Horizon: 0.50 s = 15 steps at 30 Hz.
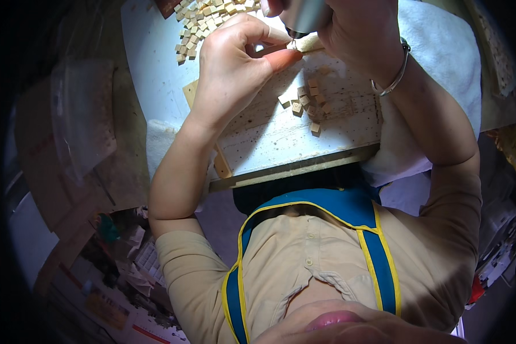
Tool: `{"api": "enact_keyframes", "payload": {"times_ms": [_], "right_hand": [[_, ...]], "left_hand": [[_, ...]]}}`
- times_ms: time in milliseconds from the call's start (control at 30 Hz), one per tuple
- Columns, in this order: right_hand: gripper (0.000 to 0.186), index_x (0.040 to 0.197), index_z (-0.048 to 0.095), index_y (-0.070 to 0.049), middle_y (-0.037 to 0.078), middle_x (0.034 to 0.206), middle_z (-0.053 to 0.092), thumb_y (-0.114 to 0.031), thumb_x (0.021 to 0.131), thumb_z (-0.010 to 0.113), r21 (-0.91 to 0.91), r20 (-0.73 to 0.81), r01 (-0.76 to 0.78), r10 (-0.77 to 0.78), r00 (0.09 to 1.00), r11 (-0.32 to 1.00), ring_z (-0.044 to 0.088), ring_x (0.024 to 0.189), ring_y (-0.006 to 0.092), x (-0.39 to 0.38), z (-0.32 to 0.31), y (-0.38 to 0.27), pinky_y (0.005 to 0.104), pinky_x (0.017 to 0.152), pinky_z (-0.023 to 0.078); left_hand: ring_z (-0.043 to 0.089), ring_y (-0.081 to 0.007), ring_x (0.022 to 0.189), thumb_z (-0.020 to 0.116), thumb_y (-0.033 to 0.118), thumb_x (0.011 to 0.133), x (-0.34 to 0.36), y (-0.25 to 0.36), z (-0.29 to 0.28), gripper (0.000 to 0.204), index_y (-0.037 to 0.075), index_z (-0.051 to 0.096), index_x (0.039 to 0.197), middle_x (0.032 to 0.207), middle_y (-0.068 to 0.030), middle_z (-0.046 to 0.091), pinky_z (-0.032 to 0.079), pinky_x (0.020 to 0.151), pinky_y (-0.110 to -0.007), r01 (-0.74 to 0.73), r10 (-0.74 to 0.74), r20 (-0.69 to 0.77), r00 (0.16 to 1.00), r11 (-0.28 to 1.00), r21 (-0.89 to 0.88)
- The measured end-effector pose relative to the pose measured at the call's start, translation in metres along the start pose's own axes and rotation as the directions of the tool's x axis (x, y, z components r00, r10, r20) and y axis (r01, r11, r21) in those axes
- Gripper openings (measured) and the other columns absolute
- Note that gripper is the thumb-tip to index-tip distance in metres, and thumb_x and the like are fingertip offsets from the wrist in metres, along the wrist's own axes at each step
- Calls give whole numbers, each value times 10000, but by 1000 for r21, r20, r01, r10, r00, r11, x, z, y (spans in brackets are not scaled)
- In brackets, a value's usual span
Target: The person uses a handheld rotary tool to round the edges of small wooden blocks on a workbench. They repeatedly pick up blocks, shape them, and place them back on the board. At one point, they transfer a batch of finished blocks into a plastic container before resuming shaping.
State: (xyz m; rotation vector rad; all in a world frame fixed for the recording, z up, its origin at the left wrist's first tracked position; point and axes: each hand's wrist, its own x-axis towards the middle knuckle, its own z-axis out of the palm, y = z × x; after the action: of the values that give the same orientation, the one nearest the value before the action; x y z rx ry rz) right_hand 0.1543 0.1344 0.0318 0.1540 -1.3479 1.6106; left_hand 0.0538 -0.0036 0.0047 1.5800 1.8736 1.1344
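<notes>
My right hand (pixel 358 43) is wrapped around a thick, grey, rounded handheld rotary tool (pixel 305 16) whose thin bit points down. Fingers and thumb of my left hand (pixel 235 63) pinch together right at that bit; the thumb end looks orange. What they hold is too small and too covered to make out. A pale, cream-coloured piece (pixel 308 43) shows between the two hands, touching or very close to the bit. Below the hands, several small wooden cubes (pixel 305 98) lie loosely on the white board (pixel 269 149), one with a carved-looking face.
Many more wooden cubes (pixel 203 26) are heaped at the far left of the white board. White cloth (pixel 441 46) covers the right side, under my forearm. A flat wooden piece (pixel 222 163) sits by the near left edge. A translucent plastic container (pixel 86 114) stands further left.
</notes>
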Motion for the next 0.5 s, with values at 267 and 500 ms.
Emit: {"api": "enact_keyframes", "payload": {"times_ms": [267,500], "right_hand": [[314,1148,580,4,22,780,633,14,845,661,16,114,-23,21,993,1000,622,622,69,-1,-5,-5,224,507,500],[295,1129,582,16,5,730,615,27,843,655,-48,97,110,-105,990,993,585,570,46,-1,-6,11,211,469,467]], "left_hand": [[662,-105,717,895,106,763,-2,-1,1,171,43,789,881,840,-45,705,539,644,-255,30,-30,-2,1000,999,-22],[664,-106,712,892,115,774,-2,-7,3,162,52,796,889,825,-37,686,546,647,-248,-1,1,-10,1000,999,-32]]}}
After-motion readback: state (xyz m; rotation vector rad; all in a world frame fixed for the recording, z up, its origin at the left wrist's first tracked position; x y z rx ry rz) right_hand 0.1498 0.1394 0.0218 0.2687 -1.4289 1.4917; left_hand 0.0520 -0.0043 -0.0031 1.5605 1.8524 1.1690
